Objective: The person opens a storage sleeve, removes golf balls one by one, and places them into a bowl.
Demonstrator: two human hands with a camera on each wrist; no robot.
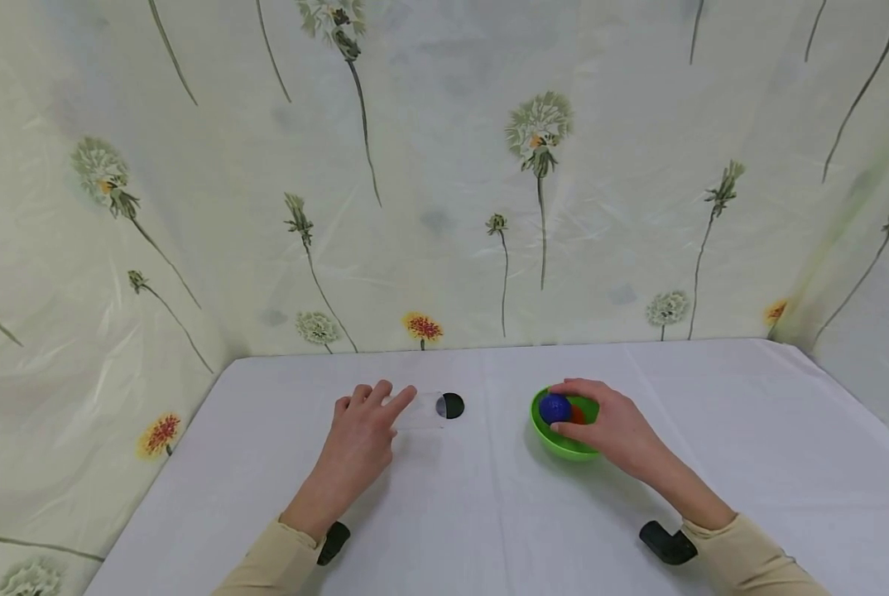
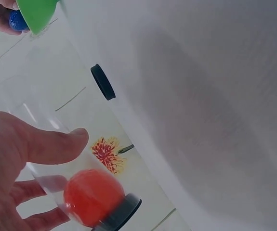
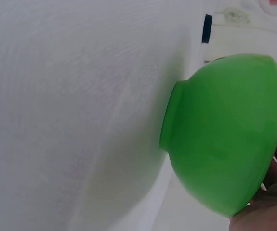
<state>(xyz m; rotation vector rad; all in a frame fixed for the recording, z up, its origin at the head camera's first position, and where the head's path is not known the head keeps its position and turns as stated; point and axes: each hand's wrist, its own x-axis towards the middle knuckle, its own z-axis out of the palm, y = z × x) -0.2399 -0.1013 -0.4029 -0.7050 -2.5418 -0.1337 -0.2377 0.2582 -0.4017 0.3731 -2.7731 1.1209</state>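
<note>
My left hand [image 1: 361, 434] grips a clear plastic tube [image 1: 419, 411] above the left-middle of the table. In the left wrist view, a red-orange ball [image 2: 92, 196] sits inside the tube's lower end, just above a black end cap [image 2: 119, 214]. My right hand [image 1: 623, 426] reaches into a green bowl [image 1: 564, 449]. Its thumb and fingers pinch a dark blue textured ball [image 1: 555, 409] at the bowl's left side. Next to it, an orange-red ball [image 1: 578, 415] shows in the bowl, partly covered by the hand. The right wrist view shows only the bowl's outside [image 3: 225, 130] and some fingers.
A loose black cap [image 1: 455, 406] lies on the white tablecloth [image 1: 482, 513] between the tube and the bowl. Behind the table hangs a flower-patterned curtain [image 1: 444, 182]. Black wrist devices [image 1: 668, 543] are at both sleeves.
</note>
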